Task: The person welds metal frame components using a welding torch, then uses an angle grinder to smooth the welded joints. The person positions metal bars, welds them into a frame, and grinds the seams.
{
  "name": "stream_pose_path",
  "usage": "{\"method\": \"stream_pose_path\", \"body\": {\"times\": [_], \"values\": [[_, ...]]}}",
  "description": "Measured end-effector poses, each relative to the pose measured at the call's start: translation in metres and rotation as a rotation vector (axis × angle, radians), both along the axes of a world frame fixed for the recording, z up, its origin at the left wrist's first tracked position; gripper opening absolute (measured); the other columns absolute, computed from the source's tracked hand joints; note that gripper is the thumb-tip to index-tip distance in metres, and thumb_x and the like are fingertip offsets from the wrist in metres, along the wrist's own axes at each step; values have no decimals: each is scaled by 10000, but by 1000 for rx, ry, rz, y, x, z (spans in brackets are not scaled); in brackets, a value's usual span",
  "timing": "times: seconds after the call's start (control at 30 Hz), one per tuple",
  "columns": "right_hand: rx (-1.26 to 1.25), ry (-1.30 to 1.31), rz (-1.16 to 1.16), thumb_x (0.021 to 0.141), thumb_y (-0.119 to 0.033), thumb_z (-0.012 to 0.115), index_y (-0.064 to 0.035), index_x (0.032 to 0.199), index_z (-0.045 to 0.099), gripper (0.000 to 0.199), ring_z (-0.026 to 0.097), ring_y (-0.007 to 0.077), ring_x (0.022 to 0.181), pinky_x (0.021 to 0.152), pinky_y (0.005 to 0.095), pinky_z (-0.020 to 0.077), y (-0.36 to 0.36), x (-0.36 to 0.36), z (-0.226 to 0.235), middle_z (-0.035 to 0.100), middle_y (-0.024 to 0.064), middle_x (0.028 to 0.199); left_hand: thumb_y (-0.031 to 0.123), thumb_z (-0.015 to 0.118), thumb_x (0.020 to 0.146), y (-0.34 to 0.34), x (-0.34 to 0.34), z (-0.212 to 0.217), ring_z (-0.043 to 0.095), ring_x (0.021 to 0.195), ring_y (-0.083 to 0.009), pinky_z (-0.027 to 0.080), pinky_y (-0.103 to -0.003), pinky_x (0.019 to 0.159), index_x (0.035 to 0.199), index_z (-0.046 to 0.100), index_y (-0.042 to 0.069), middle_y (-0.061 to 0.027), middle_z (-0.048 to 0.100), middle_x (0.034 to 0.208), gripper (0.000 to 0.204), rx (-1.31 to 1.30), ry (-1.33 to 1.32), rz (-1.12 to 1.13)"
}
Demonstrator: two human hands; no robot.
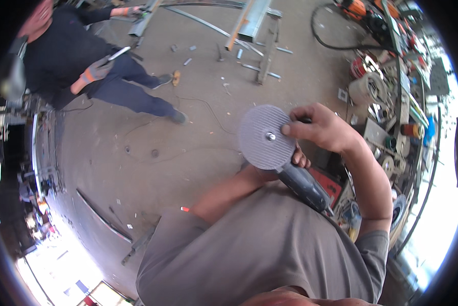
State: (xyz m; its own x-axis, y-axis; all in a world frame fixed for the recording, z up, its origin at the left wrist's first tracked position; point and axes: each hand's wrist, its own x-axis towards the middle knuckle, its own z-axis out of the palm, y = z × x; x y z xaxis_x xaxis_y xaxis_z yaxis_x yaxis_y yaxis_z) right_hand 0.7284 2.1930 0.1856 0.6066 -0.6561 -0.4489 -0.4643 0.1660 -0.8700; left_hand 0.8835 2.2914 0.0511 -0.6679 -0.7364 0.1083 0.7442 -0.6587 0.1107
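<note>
An angle grinder (305,186) with a dark body lies slanted before my torso, a pale grey ridged disc (262,120) facing up on its head. The bare metal spindle (271,136) pokes through the disc's centre. My left hand (301,157) reaches under the tool, its fingers closed round the grinder behind the disc; most of this hand is hidden. Over the disc's right edge, my right hand (310,125) is closed in a pinch, the thumb tip overlapping the disc. Something small and dark shows between thumb and fingers, too unclear to name.
At upper left a co-worker (71,51) in dark clothes and gloves stands by metal profiles (254,20). A cluttered bench (400,97) runs along the right, with a white bucket (366,89) beside it. A thin cable (208,109) and scraps lie on the floor.
</note>
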Motion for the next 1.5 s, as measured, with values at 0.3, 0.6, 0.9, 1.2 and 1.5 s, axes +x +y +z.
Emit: {"method": "stream_pose_path", "body": {"times": [0.3, 0.6, 0.9, 1.2, 1.5], "values": [[402, -95, -185, 1011, -305, 742, 35, 1014, 705, 343, 671, 111, 594, 521, 250, 523, 29, 14, 0, 692, 50, 728, 440, 558, 1066, 12, 3, -10, 633, 856, -211, 454, -452, 1014, 1038, 608, 142, -8, 627, 820, 303, -7, -176, 105], [385, -79, -271, 1006, -251, 735, 9, 936, 690, 273, 689, 105, 600, 553, 239, 547, 41, 11, -3, 708, 39, 756, 340, 653, 1030, 16, 9, 3, 623, 889, -222, 489, -437, 983, 925, 600, 95, -38, 642, 862, 272, -56, -49, 11], [470, -199, -386, 1023, -273, 720, 11, 1005, 677, 288, 661, 96, 589, 553, 242, 545, 100, -21, -2, 689, 36, 781, 444, 559, 1067, 51, -8, 9, 628, 856, -211, 466, -459, 1009, 1075, 561, 139, -29, 606, 808, 305, -184, -282, -48], [71, -199, -536, 1087, -190, 560, 7, 1489, 575, 448, 531, 72, 859, 817, 216, 437, 151, -111, 1, 586, -7, 1025, 484, 627, 1022, 106, -56, 0, 652, 934, -251, 436, -489, 1068, 1127, 576, 133, -66, 658, 885, 370, -11, -18, -46], [136, -389, -208, 1101, -58, 518, -16, 1522, 389, 442, 730, 157, 950, 751, 271, 584, 175, -113, 34, 685, 143, 1212, 409, 540, 1101, 151, -69, -3, 661, 934, -225, 462, -474, 1050, 1161, 639, 184, -40, 648, 847, 253, -37, -55, 75]]}}
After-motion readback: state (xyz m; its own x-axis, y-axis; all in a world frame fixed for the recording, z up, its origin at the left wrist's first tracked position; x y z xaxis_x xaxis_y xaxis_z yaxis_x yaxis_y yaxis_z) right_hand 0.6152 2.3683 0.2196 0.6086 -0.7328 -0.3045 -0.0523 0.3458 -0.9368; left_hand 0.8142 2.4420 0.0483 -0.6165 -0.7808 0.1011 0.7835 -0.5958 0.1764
